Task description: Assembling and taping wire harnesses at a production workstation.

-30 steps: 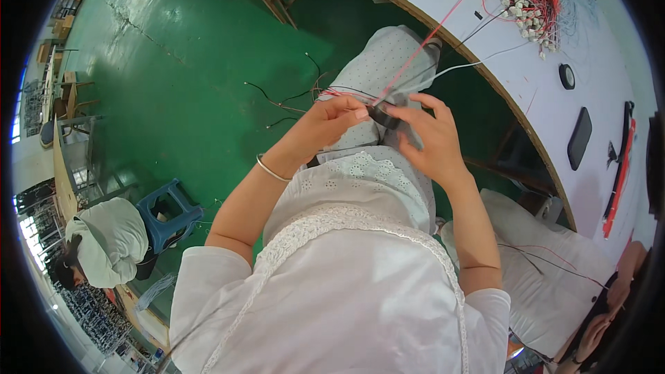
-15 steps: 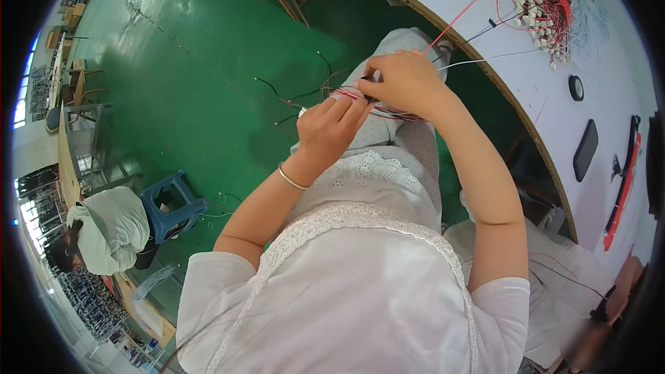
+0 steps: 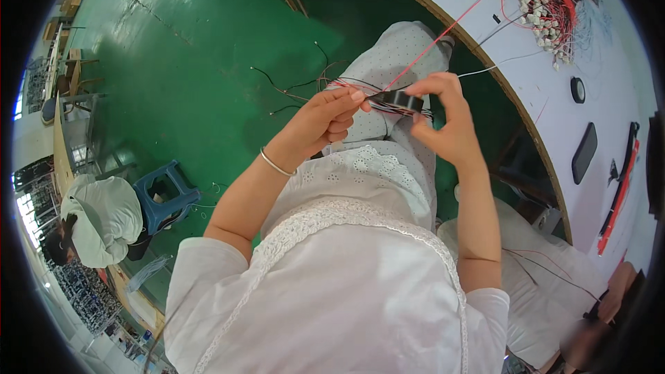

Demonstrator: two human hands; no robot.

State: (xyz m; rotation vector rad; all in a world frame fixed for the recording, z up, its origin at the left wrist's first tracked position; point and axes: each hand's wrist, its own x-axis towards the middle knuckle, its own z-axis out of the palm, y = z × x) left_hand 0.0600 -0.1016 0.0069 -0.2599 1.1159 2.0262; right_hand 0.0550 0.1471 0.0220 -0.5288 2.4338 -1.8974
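The right hand (image 3: 448, 122), now drawn rightward from the left hand (image 3: 324, 119), grips a black tape roll (image 3: 404, 102) above the lap (image 3: 393, 52), while the left pinches a wire bundle (image 3: 344, 84), suggesting wrapping under way.

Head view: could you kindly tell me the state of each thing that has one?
Left hand: pinched on a black strip
Right hand: curled at the black tape roll; grip firmness unclear
Black tape roll: strip drawn out toward the left hand
Red wire: stretched straight
Bracelet: worn on the left wrist
Second tape roll: resting on the table
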